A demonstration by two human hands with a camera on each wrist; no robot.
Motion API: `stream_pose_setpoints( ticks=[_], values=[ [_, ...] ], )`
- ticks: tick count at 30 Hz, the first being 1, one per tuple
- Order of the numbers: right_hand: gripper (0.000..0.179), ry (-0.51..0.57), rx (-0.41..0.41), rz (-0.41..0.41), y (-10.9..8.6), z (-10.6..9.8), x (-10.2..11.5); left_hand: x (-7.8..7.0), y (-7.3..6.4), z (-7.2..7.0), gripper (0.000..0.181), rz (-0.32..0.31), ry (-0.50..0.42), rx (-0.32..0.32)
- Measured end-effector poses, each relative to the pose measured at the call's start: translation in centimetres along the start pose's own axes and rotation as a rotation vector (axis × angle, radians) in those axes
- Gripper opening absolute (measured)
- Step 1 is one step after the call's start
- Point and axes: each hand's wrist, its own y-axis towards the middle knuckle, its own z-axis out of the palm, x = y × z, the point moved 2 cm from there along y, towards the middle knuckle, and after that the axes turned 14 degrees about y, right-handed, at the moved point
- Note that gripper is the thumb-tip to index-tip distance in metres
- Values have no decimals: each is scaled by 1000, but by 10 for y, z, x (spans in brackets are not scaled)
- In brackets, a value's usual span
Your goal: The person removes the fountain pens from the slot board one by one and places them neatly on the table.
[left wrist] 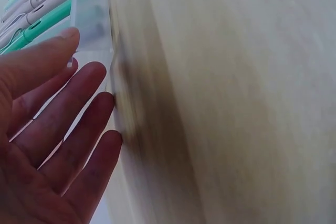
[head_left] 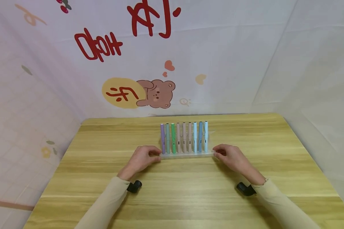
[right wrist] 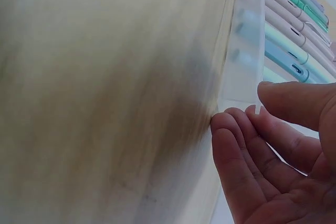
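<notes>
I've got the clear pen rack [head_left: 186,156] approx centred on the wood-grain table [head_left: 189,194], a hand at each end. My L hand [head_left: 141,158] pinches its L end btwn thumb and index, other fingers spread apart; R hand [head_left: 232,156] pinches the R end, other fingers bent in close together. Head cam hides most fingertips, so that's from the wrist cams; L index contact is partly covered by the thumb.

Rack is see-thru, so its edges are hard to make out, esp. behind the pens. Wrist cams crop the row and blur the tabletop. Both sleeves [head_left: 107,200] run off the bottom of head cam; the red lettering [head_left: 150,17] is cut off up top.

Count: 9 pens upright in 1 row. L to R: 1 purple pen [head_left: 162,138], 1 grey-green pen [head_left: 168,138], 1 bright green pen [head_left: 173,138], 3 beige-pink pens [head_left: 184,138], then 2 lt-blue pens [head_left: 195,138] w/ 1 mid-blue pen [head_left: 200,136] btwn. Also 2 blk wrist mounts [head_left: 134,186], 1 per arm, and 1 cartoon bear [head_left: 159,93] on the wall cloth [head_left: 232,63].
</notes>
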Motion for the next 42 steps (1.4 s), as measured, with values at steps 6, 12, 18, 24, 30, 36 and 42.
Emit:
stream_pose_setpoints(
  ticks=[6, 12, 18, 24, 30, 36, 42],
  values=[
    [26, 26, -46, -1, -2, 2, 2, 1, 0, 3, 14, -43, 45, -21],
    [30, 101, -193, -5, -1, 4, 7, -1, -1, 4, 12, -29, 55, -51],
    [34, 174, -244, 16, 4, 9, 16, -2, -2, 3, 11, -12, 40, -76],
    [30, 257, -265, 27, 12, 15, 21, -1, -2, 5, 10, -5, 34, -71],
    [29, 288, -273, 50, 19, 19, 24, -2, -3, 5, 9, 9, 37, -88],
    [27, 288, -266, 84, 21, 19, 22, -1, -3, 5, 8, 13, 33, -92],
    [23, 317, -255, 105, 23, 20, 21, -2, -4, 5, 8, -2, 30, -88]
  ],
)
